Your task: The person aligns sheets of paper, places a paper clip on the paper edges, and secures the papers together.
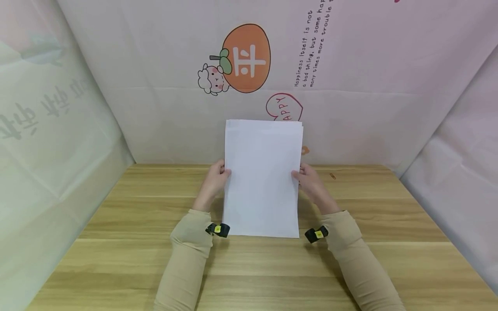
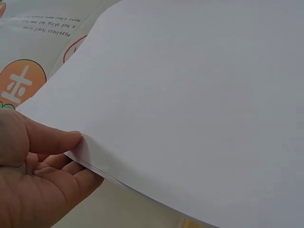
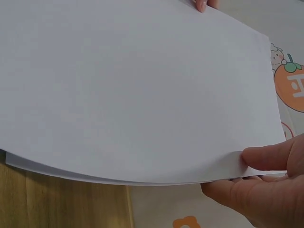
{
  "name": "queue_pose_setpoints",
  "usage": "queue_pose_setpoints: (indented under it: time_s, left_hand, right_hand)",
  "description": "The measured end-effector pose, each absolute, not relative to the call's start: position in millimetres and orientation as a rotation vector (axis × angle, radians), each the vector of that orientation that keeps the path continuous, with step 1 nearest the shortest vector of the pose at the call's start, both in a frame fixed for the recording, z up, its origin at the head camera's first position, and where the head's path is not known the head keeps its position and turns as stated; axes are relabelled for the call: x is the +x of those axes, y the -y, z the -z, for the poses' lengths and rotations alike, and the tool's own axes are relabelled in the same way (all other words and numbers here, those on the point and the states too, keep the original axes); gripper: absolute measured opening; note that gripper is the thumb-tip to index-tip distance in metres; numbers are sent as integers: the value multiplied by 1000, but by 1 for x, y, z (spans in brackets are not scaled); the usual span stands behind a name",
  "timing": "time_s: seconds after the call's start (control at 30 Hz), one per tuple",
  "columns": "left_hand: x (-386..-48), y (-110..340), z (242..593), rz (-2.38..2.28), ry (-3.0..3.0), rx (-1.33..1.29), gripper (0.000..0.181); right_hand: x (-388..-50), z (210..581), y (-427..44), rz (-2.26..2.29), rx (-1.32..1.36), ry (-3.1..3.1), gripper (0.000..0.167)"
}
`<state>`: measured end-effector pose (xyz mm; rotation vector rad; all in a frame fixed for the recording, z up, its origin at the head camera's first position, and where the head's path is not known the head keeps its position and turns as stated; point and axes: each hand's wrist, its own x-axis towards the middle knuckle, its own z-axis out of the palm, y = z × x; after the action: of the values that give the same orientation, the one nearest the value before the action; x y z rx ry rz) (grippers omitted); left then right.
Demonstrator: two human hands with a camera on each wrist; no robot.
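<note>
Left hand and right hand are pinching opposite long edges of the white paper sheets, presumably supporting them evenly against sagging.

Has paper sheets over the table, between left hand and right hand. Has 1 paper clip on the table near its back edge, right of the right hand. Has hanging cloth behind the table and at left and right.

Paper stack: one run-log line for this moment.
left hand: pinches paper stack left edge | right hand: pinches right edge | sheets: edges slightly uneven | paper clip: on table, right side
</note>
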<state>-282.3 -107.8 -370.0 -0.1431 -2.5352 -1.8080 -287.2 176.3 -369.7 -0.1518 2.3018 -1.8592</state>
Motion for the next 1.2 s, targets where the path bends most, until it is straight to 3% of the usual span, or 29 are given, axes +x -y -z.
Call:
queue_pose_setpoints:
  time_s: [1.2]
  left_hand:
    - [-278, 101, 362, 1808, 2325, -107, 28]
  right_hand:
    - [-281, 362, -173, 1957, -285, -2376, 51]
